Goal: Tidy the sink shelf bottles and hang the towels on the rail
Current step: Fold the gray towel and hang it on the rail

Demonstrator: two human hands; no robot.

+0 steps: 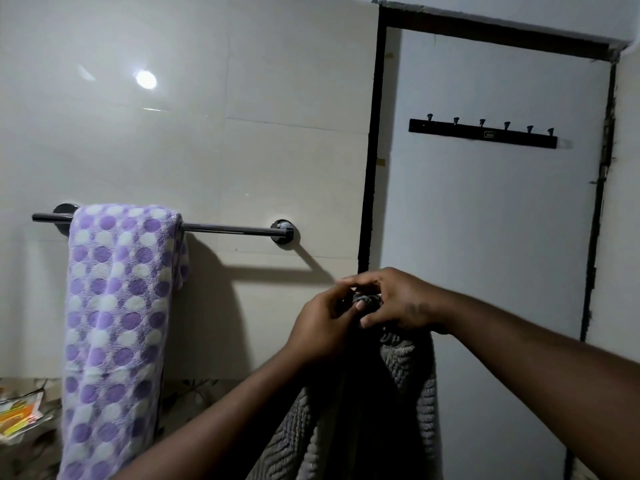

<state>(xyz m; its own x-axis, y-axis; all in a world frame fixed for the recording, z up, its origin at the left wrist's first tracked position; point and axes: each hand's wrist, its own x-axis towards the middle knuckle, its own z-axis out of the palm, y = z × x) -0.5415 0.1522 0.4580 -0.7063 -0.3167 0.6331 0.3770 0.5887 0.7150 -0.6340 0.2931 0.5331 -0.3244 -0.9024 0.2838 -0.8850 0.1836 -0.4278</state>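
Head view: the towel-hanging step is judged to be in hand; one spotted purple towel (117,327) is seen already draped over the left part of the rail (228,231), up and to the left of both hands. A grey ribbed towel (408,379) is held bunched at its top edge between the two hands, the rest hanging straight down below them; the left hand (322,327) is closed with fingers curled onto the gathered edge; the right hand (394,303) is closed over the same edge from above, thumb and fingers pinching it. The bare stretch of rail lies above and to the left of the hands, apart from the grey towel. A hook rack (483,133) is noted on the door (485,220), well above the right hand. Sink shelf and bottles are not in view.

Next move, as judged: the bunched edge is to be spread, then lifted up and leftward over the bare rail beside the purple towel; an even drape on both sides would be needed to prevent slipping.
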